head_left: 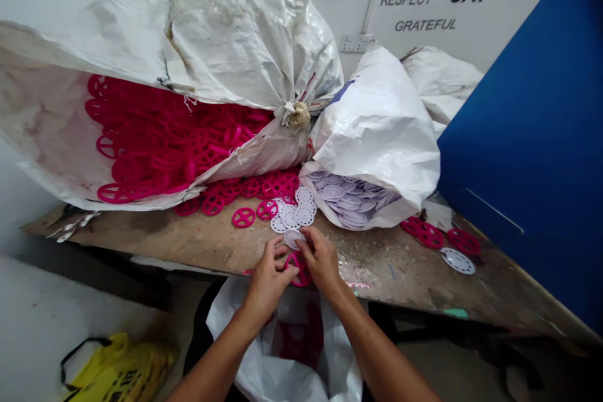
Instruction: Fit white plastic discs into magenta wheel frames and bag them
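My left hand (267, 276) and my right hand (322, 257) meet over the front edge of a worn wooden table (188, 242). Together they pinch a pink spoked plastic wheel (298, 264), and a white perforated disc (293, 237) sits at the fingertips just above it. Both hands have their fingers closed on these parts. Several loose white discs (296, 212) and pink wheels (245, 217) lie on the table just beyond the hands. Below the hands hangs an open white plastic bag (264, 358) with pink parts inside.
A big white sack (141, 75) full of pink wheels lies open at the left. A smaller sack (377, 132) of white discs lies at the right. More pink wheels (428, 233) and one disc (456, 260) lie beside a blue panel (532, 138). On the floor, a yellow bag (117, 367).
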`<move>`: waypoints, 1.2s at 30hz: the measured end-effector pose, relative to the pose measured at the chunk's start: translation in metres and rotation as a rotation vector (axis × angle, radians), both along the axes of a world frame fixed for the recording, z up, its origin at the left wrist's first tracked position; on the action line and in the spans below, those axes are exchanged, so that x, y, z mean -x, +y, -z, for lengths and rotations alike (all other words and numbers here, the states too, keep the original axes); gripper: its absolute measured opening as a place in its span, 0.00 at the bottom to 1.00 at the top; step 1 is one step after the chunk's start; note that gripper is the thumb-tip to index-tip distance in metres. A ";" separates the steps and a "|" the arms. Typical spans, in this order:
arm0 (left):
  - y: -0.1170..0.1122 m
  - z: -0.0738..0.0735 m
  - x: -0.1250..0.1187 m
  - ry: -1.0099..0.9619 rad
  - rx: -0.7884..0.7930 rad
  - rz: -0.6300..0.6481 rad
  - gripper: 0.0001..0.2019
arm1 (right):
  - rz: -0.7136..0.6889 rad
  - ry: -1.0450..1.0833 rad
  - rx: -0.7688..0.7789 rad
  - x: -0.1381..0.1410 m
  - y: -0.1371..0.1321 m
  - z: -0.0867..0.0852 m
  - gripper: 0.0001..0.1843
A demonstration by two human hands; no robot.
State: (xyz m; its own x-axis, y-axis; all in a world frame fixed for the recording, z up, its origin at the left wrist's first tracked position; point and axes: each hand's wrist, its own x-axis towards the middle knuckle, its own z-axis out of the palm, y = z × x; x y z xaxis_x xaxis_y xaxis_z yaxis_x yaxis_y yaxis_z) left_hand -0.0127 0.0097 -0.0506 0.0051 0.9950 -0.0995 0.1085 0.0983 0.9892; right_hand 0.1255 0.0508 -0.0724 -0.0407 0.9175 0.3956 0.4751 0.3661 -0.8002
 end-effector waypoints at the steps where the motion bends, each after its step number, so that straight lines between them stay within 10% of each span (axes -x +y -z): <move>1: -0.001 0.001 -0.001 -0.027 0.011 0.027 0.32 | -0.014 0.005 -0.014 0.001 0.000 -0.001 0.09; 8: 0.005 -0.004 0.009 -0.183 0.117 -0.019 0.28 | 0.008 0.586 0.125 -0.014 -0.010 -0.032 0.13; 20: -0.002 -0.016 0.004 -0.335 0.096 -0.016 0.24 | -0.112 0.093 -0.024 -0.009 -0.022 -0.026 0.15; 36: -0.007 -0.014 0.001 -0.313 0.031 0.114 0.24 | -0.348 0.509 0.364 -0.017 -0.021 -0.041 0.15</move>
State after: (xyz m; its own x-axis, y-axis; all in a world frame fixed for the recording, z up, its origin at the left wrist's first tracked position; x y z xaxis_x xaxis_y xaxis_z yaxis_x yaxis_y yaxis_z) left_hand -0.0135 0.0022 -0.0364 0.1510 0.9829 -0.1056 -0.1882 0.1334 0.9730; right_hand 0.1425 0.0297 -0.0318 -0.2471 0.9622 0.1143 -0.0856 0.0958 -0.9917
